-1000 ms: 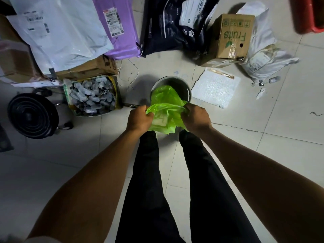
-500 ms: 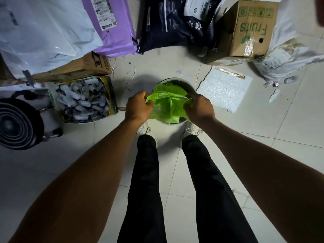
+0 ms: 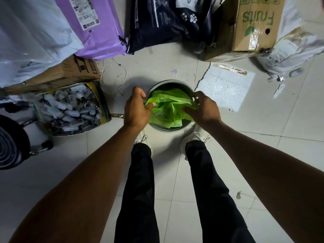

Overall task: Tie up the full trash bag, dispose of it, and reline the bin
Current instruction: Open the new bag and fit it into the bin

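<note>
You're on the last step — relining: your left hand and right hand each pinch the green liner between them, its mouth not yet over the bin rim.

Dim, cool indoor light; edges bow outward (wide lens), left corners dark, slight softness.

**Clutter around your feet**

Ahead on your left lies a purple mailer with a printed label, overlapping a pale plastic parcel. Under them sits a flat cardboard box, and beside that an open pack full of small pale tubes. A dark bag with paw prints leans next to a "Fruits" carton. You also have a white foam sheet flat on the tiled floor.
</note>
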